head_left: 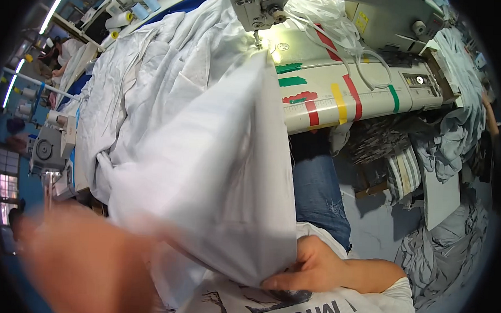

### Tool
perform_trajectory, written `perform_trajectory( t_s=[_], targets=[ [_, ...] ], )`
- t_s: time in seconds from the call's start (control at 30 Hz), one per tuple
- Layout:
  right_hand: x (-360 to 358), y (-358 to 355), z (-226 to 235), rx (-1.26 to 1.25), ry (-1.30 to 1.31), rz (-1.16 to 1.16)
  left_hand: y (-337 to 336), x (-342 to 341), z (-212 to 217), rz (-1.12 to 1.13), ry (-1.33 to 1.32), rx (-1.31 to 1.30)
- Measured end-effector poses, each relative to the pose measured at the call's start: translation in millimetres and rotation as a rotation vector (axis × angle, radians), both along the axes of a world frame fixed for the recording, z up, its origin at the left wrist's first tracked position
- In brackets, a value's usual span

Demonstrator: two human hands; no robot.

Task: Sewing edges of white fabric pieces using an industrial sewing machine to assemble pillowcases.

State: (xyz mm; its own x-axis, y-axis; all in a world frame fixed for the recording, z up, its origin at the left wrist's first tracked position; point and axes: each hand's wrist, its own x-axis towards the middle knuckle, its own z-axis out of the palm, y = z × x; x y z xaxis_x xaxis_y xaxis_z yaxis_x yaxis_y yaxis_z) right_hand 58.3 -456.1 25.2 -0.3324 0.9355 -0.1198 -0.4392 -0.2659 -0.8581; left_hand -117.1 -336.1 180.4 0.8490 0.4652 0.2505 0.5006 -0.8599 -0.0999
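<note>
A large white-grey piece of fabric (pixel 217 155) stretches from the sewing machine toward my lap. Its far end lies near the lit needle and presser foot (pixel 258 40); whether it is under the foot I cannot make out. At the fabric's near right corner, my right hand (pixel 311 267) grips the edge, thumb on top and the other fingers partly behind the cloth. Lower left, my left hand (pixel 98 256) is smeared by motion. It is beside the fabric's near left edge, and its fingers are too blurred to read.
The machine bed (pixel 313 98) carries red, green and yellow tape strips. White strips (pixel 332 27) lie coiled behind it. Thread cones (pixel 120 20) stand far left. Grey cloth (pixel 446 251) is heaped at the right, near a white board (pixel 441 196).
</note>
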Motion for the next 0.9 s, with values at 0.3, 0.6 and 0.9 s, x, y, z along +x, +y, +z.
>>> perform_trajectory(
  t_s=[0.3, 0.6, 0.9],
  targets=[
    [-4, -22, -8, 0.271, 0.017, 0.158, -44, 12, -84, -0.579, 0.059, -0.390],
    [29, -6, 25, 0.687, -0.963, -0.260, -55, 10, -100, -0.582, 0.070, -0.302],
    [21, -1, -79, 0.559, -0.976, -0.277, 40, 30, -128, -0.309, -0.249, -0.509]
  ],
)
